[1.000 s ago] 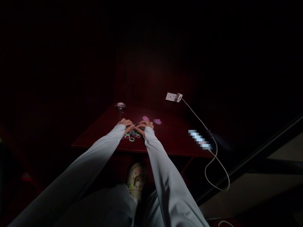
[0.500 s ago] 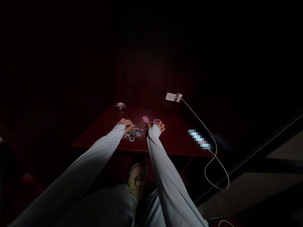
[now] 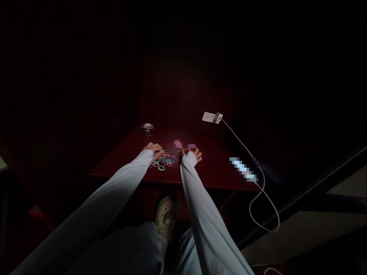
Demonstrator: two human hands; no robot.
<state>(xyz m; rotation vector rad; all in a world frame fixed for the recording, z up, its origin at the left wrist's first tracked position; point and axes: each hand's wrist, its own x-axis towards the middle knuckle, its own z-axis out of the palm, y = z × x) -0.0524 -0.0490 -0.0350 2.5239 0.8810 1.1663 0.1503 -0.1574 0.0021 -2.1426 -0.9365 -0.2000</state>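
leaning in from the near side, the left hand [image 3: 154,148] is bent over the far left edge of the mixed pile of coloured rings [image 3: 168,162], fingers drawn in close to the thumb; something small and pale shows at the fingertips, but i cannot tell whether it is gripped. the right hand [image 3: 194,153] is just to the right of the pile, fingers loosely curled and a little spread, thumb side toward the pile, and i cannot tell whether anything is pinched there. the pile lies on a dark red table [image 3: 120,164], green, pink, purple and yellow rings overlapping, with a green ring [image 3: 161,168] at its near edge. just beyond the pile and slightly right of it is a pink bunch [image 3: 177,144]; farther right of it is a purple bunch [image 3: 191,146], just behind the right hand's fingers. a clear jar [image 3: 147,128] with a pinkish top stands beyond the pile, to its left. well to the right of the pile is a bright pixelated object [image 3: 243,170], with a white cable [image 3: 241,141] running from it to a wall socket [image 3: 210,117] past the pile's far right. nearer the person than the pile, below the table edge, is a shoe [image 3: 166,214] with colourful charms.
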